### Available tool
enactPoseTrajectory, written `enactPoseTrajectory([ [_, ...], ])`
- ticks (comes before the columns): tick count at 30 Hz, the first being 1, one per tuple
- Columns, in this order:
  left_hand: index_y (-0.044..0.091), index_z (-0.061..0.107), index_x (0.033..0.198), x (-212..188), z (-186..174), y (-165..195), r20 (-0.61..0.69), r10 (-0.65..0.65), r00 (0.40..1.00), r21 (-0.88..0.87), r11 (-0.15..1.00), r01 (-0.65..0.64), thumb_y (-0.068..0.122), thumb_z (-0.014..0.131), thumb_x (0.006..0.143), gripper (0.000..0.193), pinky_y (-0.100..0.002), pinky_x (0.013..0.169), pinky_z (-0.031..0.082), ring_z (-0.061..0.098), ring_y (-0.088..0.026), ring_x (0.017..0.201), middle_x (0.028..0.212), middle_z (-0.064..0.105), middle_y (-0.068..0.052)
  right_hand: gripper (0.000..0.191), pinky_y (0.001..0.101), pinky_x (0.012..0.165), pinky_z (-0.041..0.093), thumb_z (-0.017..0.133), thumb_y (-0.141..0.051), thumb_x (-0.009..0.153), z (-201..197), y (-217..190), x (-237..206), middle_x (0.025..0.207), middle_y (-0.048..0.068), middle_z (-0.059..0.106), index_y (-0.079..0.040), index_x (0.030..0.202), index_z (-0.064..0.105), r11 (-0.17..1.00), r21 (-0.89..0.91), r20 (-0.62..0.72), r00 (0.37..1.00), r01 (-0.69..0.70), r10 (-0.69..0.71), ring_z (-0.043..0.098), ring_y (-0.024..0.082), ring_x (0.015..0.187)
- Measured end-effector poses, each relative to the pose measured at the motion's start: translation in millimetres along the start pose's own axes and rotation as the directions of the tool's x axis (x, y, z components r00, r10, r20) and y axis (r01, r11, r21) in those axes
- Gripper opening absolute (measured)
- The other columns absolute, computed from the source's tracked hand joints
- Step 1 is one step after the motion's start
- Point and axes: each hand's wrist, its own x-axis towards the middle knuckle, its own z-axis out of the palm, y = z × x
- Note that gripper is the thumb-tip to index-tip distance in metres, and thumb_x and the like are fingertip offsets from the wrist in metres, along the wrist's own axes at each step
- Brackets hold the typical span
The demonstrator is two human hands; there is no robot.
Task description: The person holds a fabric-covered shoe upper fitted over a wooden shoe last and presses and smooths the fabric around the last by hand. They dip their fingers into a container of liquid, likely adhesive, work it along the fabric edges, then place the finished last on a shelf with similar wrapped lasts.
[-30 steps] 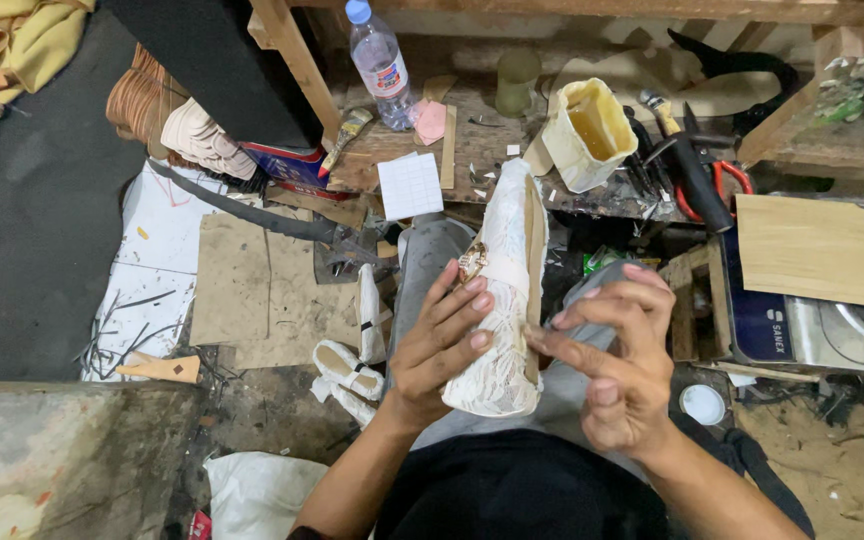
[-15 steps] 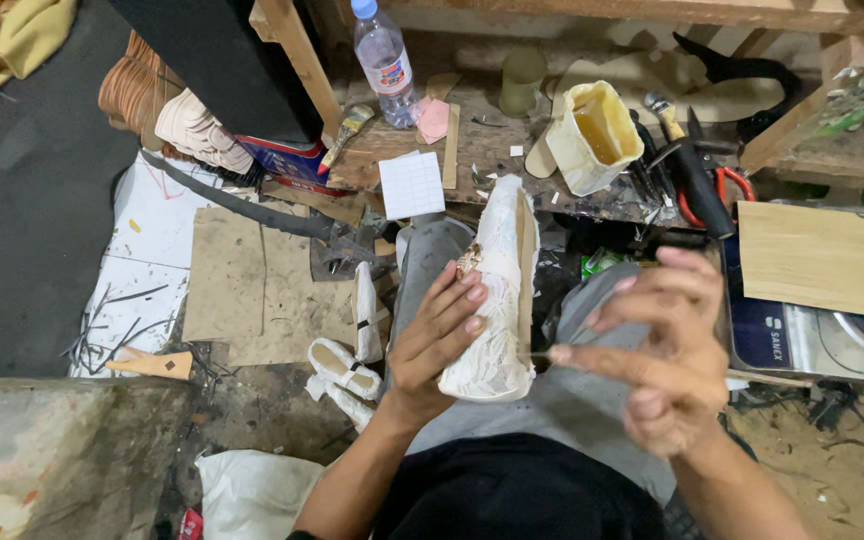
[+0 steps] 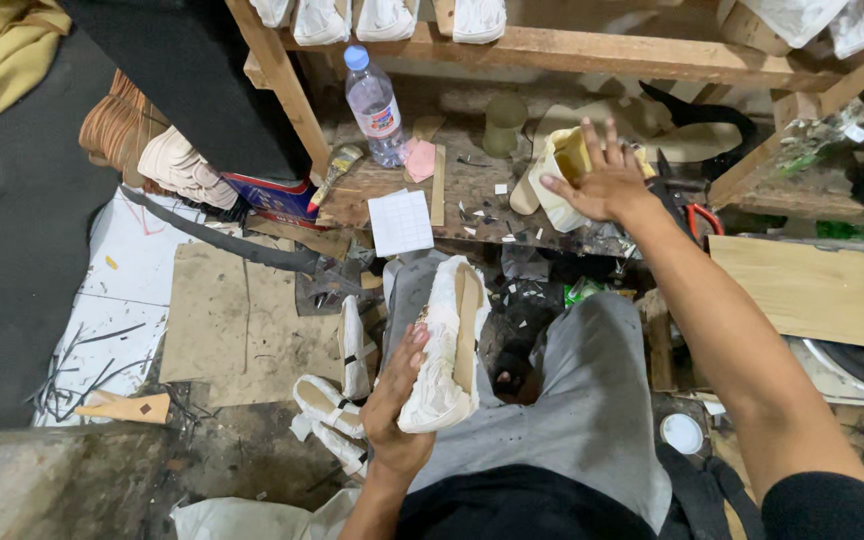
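Shoe last (image 3: pixel 444 345), wrapped in white, lay on the lap, long axis running away from the body, toe end farthest. Left hand (image 3: pixel 399 405) gripped its near end, fingers curled around the side. Right hand (image 3: pixel 604 180) was well apart, up at the workbench (image 3: pixel 472 185), fingers spread wide over a yellow-lined cup (image 3: pixel 557 170), touching it. Left was the nearer hand.

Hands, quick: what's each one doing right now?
Left hand: closed around the white shoe last on the lap.
Right hand: open, fingers spread over the yellowish container, gripping nothing.
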Motion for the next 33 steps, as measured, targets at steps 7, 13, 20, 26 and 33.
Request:
enactPoseTrajectory([
  [7,0.006,0.057,0.143,-1,-4,-8,-0.034,-0.043,0.998,0.012,0.999,0.043,-0.01,0.069,0.087,0.059,-0.049,0.122,0.043,0.057,-0.041,0.141,0.146,0.06,-0.022,0.081,0.0535,0.122,0.029,0.026,-0.063,0.109,-41,12,-45,0.149,0.016,0.053,-0.009,0.095,0.084,0.985,0.174,-0.197,0.979,-0.011,0.046,0.042,0.037,0.143],
  [13,0.005,0.058,0.138,23,12,-6,0.024,0.071,0.997,0.009,0.997,-0.071,-0.005,0.075,0.087,0.055,-0.055,0.126,0.042,0.058,-0.039,0.141,0.142,0.063,-0.02,0.071,0.0512,0.124,0.036,0.029,-0.055,0.115,-70,-64,-194,0.137,0.019,0.068,-0.003,0.104,0.075,0.645,0.538,-0.637,0.763,0.543,-0.111,0.05,0.038,0.147],
  [20,0.004,0.059,0.133,52,32,10,0.091,0.236,0.968,-0.082,0.97,-0.228,0.003,0.075,0.093,0.043,-0.063,0.125,0.042,0.061,-0.04,0.137,0.14,0.063,-0.02,0.091,0.0568,0.133,0.015,0.01,-0.067,0.111,-56,-157,-290,0.165,0.028,0.035,0.001,0.134,0.065,0.373,0.639,-0.701,0.709,0.672,-0.077,0.024,0.041,0.161],
  [26,0.003,0.057,0.131,60,34,21,0.112,0.276,0.955,-0.104,0.959,-0.265,0.005,0.073,0.096,0.038,-0.063,0.124,0.043,0.061,-0.04,0.137,0.138,0.063,-0.021,0.089,0.0534,0.133,0.018,0.007,-0.065,0.109,-60,-152,-304,0.161,0.021,0.049,-0.008,0.124,0.074,0.418,0.582,-0.748,0.661,0.697,-0.061,0.031,0.041,0.162],
  [33,0.002,0.058,0.129,58,32,28,0.143,0.28,0.949,-0.086,0.959,-0.27,0.003,0.076,0.093,0.04,-0.062,0.124,0.044,0.062,-0.04,0.135,0.138,0.064,-0.021,0.081,0.0529,0.121,0.029,0.012,-0.057,0.111,-52,-137,-299,0.123,0.017,0.061,-0.008,0.12,0.075,0.606,0.464,-0.781,0.621,0.646,-0.065,0.046,0.035,0.123],
])
